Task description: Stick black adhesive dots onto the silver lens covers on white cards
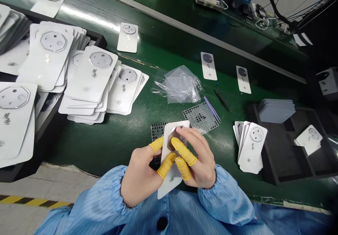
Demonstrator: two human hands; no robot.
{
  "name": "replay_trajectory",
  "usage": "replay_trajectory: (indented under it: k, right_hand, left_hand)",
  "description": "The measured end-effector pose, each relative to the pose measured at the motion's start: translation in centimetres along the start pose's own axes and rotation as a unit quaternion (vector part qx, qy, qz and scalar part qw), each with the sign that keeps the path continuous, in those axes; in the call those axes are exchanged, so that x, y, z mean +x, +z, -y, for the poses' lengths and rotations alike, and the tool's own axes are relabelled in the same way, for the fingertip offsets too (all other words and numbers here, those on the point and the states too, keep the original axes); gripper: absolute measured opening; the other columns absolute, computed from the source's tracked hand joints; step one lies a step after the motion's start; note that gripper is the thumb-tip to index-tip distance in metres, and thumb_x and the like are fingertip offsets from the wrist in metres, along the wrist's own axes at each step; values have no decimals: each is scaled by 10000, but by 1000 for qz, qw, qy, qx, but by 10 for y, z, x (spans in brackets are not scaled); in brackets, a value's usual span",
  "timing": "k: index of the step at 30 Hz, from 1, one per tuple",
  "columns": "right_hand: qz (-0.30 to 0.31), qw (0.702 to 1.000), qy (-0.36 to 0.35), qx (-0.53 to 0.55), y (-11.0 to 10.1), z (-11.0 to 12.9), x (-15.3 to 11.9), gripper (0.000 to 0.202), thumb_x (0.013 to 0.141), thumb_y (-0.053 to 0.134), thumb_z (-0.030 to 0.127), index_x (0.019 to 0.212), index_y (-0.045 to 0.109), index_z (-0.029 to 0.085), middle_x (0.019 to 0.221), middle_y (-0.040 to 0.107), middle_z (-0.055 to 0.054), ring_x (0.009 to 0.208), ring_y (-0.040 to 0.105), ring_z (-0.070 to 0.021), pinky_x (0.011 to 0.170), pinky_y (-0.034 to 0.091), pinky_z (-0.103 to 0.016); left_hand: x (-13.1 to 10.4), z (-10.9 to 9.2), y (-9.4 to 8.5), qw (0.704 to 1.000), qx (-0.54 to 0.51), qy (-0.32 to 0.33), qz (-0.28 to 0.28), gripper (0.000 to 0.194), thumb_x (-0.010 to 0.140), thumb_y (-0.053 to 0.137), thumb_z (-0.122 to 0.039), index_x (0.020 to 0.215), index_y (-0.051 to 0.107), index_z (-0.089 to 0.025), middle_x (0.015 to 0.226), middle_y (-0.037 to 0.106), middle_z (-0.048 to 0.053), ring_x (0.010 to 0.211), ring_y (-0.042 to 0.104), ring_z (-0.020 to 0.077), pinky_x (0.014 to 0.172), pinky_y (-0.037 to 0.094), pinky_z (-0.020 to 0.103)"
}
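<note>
My left hand [145,177] grips a white panel [169,185] with an octagonal metallic recess near its top. Yellow finger cots cover its thumb and one finger. The panel is tilted in front of my chest. My right hand [196,159], also in yellow finger cots, has its fingers bent over the panel's face, one fingertip at the octagon. Whether a small part is between its fingers I cannot make out. Just beyond the panel lie a sheet of black dots [157,130] and a clear sheet of black dots [202,117], with purple tweezers [212,109] on the latter's edge.
Stacks of white panels [89,76] fill the left side, some in a black tray [50,122]. Clear plastic bags [182,85] and dark tweezers [222,100] lie ahead. At the right are a panel stack [252,150] and a divided black tray [287,161]. Single panels [127,37] lie farther back.
</note>
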State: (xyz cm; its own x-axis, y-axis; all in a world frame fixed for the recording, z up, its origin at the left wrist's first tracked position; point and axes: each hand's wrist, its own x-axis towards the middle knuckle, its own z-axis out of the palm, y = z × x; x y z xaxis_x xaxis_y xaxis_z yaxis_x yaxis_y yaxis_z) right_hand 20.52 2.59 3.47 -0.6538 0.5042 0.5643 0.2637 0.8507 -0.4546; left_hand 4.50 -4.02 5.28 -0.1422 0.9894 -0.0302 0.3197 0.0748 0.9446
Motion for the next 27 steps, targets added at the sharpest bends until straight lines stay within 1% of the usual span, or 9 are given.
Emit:
replay_trajectory:
  k: [4, 6, 11, 14, 16, 19, 22, 24, 27]
  right_hand:
    - [-15, 999, 0, 31, -3, -2, 1, 392, 888, 443, 210, 1267, 530, 161, 1305, 543, -175, 1186, 538, -294, 911, 513, -527]
    - [-1, 1000, 1, 19, -3, -2, 1, 404, 891, 443, 212, 1286, 513, 164, 1348, 510, -176, 1224, 509, -304, 926, 507, -540]
    - [41, 999, 0, 22, 5, 0, -2, 493, 898, 404, 173, 1389, 387, 126, 1479, 352, -191, 1351, 380, -327, 993, 466, -584]
    - [33, 997, 14, 64, 10, 0, -7, 515, 910, 391, 169, 1422, 345, 131, 1492, 339, -176, 1359, 376, -315, 1017, 455, -577]
    - [6, 993, 39, 112, 10, -1, -10, 468, 923, 408, 193, 1391, 411, 167, 1474, 381, -151, 1332, 423, -304, 1025, 458, -556]
    - [-81, 971, 126, 187, 8, -2, -8, 359, 944, 421, 214, 1278, 549, 240, 1399, 493, -96, 1273, 503, -262, 1025, 475, -507]
    - [-173, 930, 237, 222, 9, -5, -4, 378, 909, 524, 191, 1279, 542, 267, 1384, 515, -79, 1269, 513, -241, 1036, 477, -469]
    - [-186, 905, 276, 266, 14, -7, -3, 464, 872, 590, 172, 1318, 497, 258, 1302, 592, -89, 1186, 588, -226, 965, 545, -413]
    - [-177, 878, 294, 333, 21, -9, -3, 467, 862, 607, 180, 1314, 497, 233, 1113, 705, -79, 1008, 690, -199, 812, 621, -328]
  left_hand:
    - [4, -2, 1, 1000, -6, 11, 10, 191, 737, 621, -125, 902, 709, -162, 767, 758, 17, 667, 719, 181, 579, 550, 219]
    - [5, -3, 1, 1000, 0, 20, 2, 178, 732, 622, -130, 880, 709, -175, 776, 760, 14, 653, 714, 176, 570, 546, 220]
    - [2, -1, 2, 999, 24, 45, -18, 77, 700, 613, -125, 645, 634, -175, 536, 650, -25, 431, 589, 122, 449, 478, 215]
    - [2, 2, 4, 999, 6, 23, -22, 100, 686, 619, -106, 609, 606, -169, 539, 647, -16, 455, 606, 129, 466, 495, 215]
    - [4, 4, 6, 998, -61, -14, -12, 46, 712, 633, -116, 721, 646, -159, 641, 707, 9, 552, 664, 154, 524, 538, 224]
    - [10, 6, 8, 969, -224, -100, 29, 218, 778, 657, -207, 987, 641, -148, 789, 754, 50, 677, 715, 188, 602, 591, 261]
    - [15, 7, 8, 928, -333, -152, 77, 327, 775, 699, -288, 1051, 616, -134, 831, 759, 86, 688, 727, 209, 619, 608, 296]
    - [18, 8, 8, 920, -348, -153, 92, 331, 757, 723, -311, 1018, 630, -131, 853, 758, 98, 680, 724, 208, 618, 607, 296]
    - [22, 9, 8, 935, -319, -133, 80, 311, 748, 723, -379, 918, 677, -123, 836, 757, 96, 680, 714, 202, 607, 596, 278]
